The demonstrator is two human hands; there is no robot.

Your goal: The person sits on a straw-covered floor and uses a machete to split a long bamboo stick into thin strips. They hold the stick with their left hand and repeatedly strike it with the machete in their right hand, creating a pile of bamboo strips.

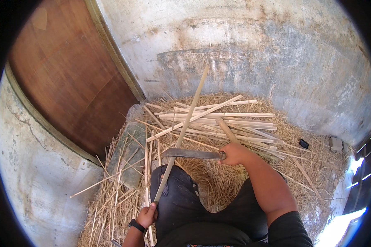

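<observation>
My left hand (147, 215), with a dark watch on the wrist, is closed around the lower end of a long bamboo strip (195, 101). The strip slants up and away across my left thigh, its far end in front of the wall. In my right hand (234, 154) is a machete (193, 154), its blade pointing left and lying across the strip above my left knee. The handle is mostly hidden in my fist. Just beyond that hand, a thicker round stick (227, 131) rests on a pile of pale split bamboo strips (218, 115); its near end is hidden.
Straw and shavings (309, 164) cover the floor around my legs. More thin strips (115, 201) lie on the left, by a greyish slab (134, 164). A brown door (78, 78) and a stained wall (251, 53) stand ahead. A small black object (304, 143) and a block (336, 143) sit right.
</observation>
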